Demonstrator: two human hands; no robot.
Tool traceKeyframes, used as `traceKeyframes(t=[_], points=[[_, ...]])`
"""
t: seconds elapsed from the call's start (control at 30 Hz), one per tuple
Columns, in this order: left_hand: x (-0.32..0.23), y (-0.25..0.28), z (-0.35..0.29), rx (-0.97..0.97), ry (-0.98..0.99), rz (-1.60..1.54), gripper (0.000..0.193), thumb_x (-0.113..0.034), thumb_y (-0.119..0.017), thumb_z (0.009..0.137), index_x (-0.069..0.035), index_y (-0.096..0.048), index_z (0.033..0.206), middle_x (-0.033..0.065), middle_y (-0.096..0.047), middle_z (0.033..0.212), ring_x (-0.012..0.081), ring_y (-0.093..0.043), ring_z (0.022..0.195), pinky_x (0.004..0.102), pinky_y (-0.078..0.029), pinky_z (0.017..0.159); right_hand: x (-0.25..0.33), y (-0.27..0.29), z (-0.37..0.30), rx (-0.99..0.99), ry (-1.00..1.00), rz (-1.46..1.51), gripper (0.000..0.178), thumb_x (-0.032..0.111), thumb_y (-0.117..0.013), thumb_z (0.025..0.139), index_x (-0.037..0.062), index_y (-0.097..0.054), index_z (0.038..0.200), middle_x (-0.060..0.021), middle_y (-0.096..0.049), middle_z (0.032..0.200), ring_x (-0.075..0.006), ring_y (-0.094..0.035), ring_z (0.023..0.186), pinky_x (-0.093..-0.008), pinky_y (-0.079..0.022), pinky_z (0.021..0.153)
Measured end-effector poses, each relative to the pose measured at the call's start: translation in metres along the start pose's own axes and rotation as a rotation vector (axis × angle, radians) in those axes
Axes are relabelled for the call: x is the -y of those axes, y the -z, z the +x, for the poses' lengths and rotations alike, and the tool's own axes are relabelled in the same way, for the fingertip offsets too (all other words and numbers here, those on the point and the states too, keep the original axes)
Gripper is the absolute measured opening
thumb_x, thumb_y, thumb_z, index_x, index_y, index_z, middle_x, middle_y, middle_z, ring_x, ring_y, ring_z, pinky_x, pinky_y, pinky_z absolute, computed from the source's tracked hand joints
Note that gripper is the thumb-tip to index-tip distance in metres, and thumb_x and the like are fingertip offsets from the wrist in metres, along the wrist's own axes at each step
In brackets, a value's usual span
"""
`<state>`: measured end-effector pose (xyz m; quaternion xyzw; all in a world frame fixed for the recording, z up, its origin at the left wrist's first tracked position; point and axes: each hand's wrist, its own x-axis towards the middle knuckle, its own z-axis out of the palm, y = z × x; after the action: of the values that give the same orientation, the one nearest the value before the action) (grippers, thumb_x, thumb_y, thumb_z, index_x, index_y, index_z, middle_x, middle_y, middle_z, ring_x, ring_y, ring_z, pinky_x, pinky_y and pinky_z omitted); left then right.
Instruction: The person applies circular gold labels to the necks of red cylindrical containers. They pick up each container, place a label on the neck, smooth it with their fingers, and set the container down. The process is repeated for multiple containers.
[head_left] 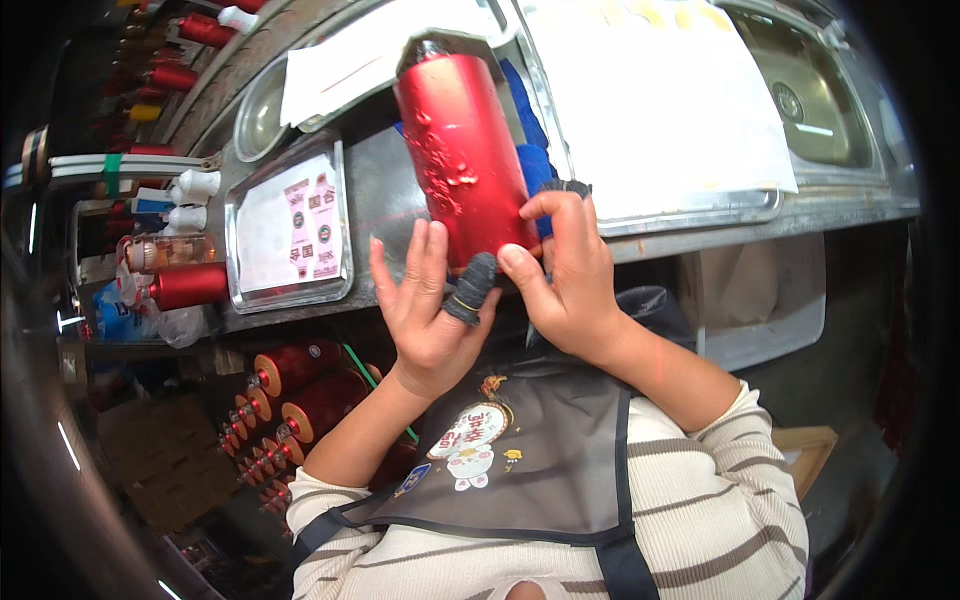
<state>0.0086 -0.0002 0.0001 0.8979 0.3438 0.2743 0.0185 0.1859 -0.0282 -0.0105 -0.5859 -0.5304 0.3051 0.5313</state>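
A large glossy red roll lies on the grey worktop, pointing away from me and slightly tilted in view. Its left side is wrinkled and blistered; a dark core shows at the far end. My left hand is at its near left end, fingers spread, a dark cot covering one finger, which touches the roll's near end. At the near right end, my right hand curls its index finger and thumb against the roll's edge. Another fingertip of that hand wears a dark cover. Anything thin between those fingers cannot be made out.
A metal tray with printed paper stands left. White sheets cover a wide tray at right, beside a steel sink. Blue cloth lies by the roll. Several red spools sit below the worktop; another red roll lies left.
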Motion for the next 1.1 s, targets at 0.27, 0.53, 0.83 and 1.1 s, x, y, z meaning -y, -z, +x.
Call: traceKeyframes(t=[0.27,0.53,0.83,1.1], points=[[-0.005,0.024,0.038,0.043,-0.188,0.017,0.022,-0.019,-0.078,0.070,-0.007,-0.069,0.085,0.0243,-0.054,0.139,0.0489,-0.047,0.132,0.0710,-0.018,0.111,-0.008,0.011,-0.001,0.085,-0.056,0.238,0.028,0.000,-0.051,0.092,-0.0012,-0.054,0.120,-0.0122,-0.054,0.110,-0.0174,-0.055,0.091,-0.0262,-0.047,0.074],[-0.008,0.002,0.049,-0.074,-0.216,0.028,0.015,-0.019,-0.068,0.066,-0.005,-0.065,0.071,0.0210,-0.054,0.139,0.0440,-0.044,0.135,0.0723,-0.024,0.110,-0.025,0.028,-0.019,-0.055,-0.020,0.152,0.024,-0.002,-0.050,0.093,-0.0012,-0.056,0.116,-0.0050,-0.058,0.105,-0.0070,-0.052,0.076,-0.0211,-0.042,0.064],[0.004,-0.010,0.039,-0.145,-0.060,-0.017,0.035,-0.023,-0.073,0.073,0.006,-0.065,0.092,0.0299,-0.045,0.144,0.0415,-0.036,0.142,0.0698,-0.026,0.110,-0.015,0.019,-0.033,0.147,0.229,0.007,0.021,-0.004,-0.056,0.091,-0.0011,-0.062,0.111,-0.0076,-0.062,0.084,-0.0119,-0.055,0.063,-0.0233,-0.043,0.060],[0.022,-0.032,0.001,-0.106,0.188,-0.164,0.082,-0.037,-0.078,0.080,0.004,-0.038,0.139,0.0249,-0.046,0.144,0.0403,-0.046,0.133,0.0686,-0.015,0.114,-0.010,0.018,-0.051,0.129,-0.075,0.132,0.019,-0.001,-0.058,0.093,-0.0013,-0.061,0.112,0.0012,-0.058,0.083,-0.0027,-0.048,0.069,-0.0175,-0.038,0.062]])
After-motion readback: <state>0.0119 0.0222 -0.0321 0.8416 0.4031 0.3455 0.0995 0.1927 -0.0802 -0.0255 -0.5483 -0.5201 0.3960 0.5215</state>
